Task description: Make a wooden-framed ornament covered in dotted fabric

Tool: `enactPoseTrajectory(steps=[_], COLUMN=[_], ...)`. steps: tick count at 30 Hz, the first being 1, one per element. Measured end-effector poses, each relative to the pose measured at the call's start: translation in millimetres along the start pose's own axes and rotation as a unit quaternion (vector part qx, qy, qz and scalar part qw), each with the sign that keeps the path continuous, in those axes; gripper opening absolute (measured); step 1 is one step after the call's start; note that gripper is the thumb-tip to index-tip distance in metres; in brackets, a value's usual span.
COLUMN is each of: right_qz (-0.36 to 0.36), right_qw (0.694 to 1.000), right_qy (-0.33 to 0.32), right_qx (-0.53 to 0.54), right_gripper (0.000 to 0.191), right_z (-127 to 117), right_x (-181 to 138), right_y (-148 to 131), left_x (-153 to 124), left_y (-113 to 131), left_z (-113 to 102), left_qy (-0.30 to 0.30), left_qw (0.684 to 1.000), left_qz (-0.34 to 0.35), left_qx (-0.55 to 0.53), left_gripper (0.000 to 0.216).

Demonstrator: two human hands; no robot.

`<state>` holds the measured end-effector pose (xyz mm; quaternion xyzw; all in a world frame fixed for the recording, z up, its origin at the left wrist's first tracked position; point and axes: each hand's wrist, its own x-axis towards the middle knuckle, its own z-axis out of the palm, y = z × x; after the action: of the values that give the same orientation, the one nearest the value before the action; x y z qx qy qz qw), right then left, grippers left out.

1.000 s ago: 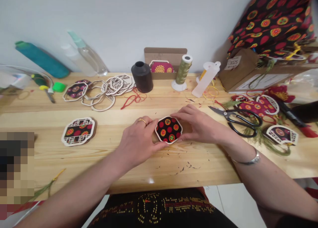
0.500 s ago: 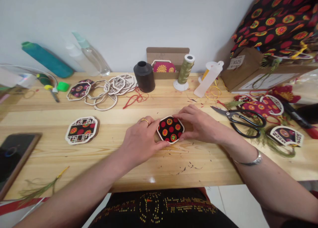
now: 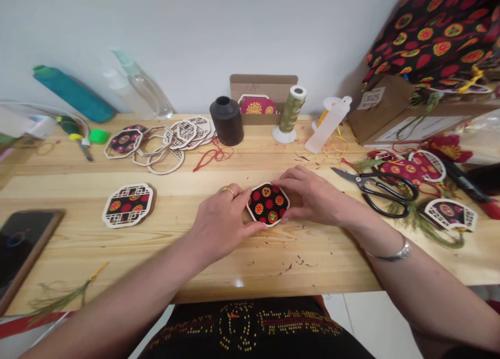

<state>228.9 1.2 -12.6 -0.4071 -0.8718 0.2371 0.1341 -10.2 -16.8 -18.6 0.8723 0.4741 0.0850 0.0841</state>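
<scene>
A small wooden frame filled with black floral fabric (image 3: 267,205) lies on the table in front of me. My left hand (image 3: 223,219) grips its left edge, thumb along the lower side. From the right, my right hand (image 3: 312,196) pinches the opposite edge between thumb and fingers. The frame has a pale rim, and the fabric shows red dots and orange flowers. Off to the left lies a similar piece (image 3: 128,205) with lattice cutwork over its fabric. Black-handled scissors (image 3: 375,189) rest just right of my right hand, blades pointing left.
Behind my hands stand a black thread cone (image 3: 227,122), a green thread spool (image 3: 291,114) and a white plastic bottle (image 3: 327,125). Loose wooden frames (image 3: 166,161) lie at the back left. A phone (image 3: 27,252) lies at the left edge, a cardboard box (image 3: 390,109) at the right.
</scene>
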Motion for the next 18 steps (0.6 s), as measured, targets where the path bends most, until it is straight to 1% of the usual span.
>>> enactPoseTrajectory(steps=[6,11,18], right_qz=[-0.006,-0.002,0.005], right_qw=[1.000,1.000,1.000], right_qy=[0.005,0.002,-0.007], right_qx=[0.013,0.015,0.003], right_gripper=[0.059,0.066,0.062], right_z=[-1.6,-1.7,-2.9], right_x=[-1.6,-2.8,-2.4], right_y=[-1.4,-1.8,-3.4], left_x=[-1.8,-0.8,-0.3], left_y=[0.4,0.3,1.3], left_z=[-1.5,-3.9,-4.7], left_qy=[0.020,0.009,-0.001], left_qw=[1.000,1.000,1.000], left_qz=[0.011,0.009,0.001], left_qx=[0.006,0.000,0.002], left_gripper=[0.064,0.063,0.062])
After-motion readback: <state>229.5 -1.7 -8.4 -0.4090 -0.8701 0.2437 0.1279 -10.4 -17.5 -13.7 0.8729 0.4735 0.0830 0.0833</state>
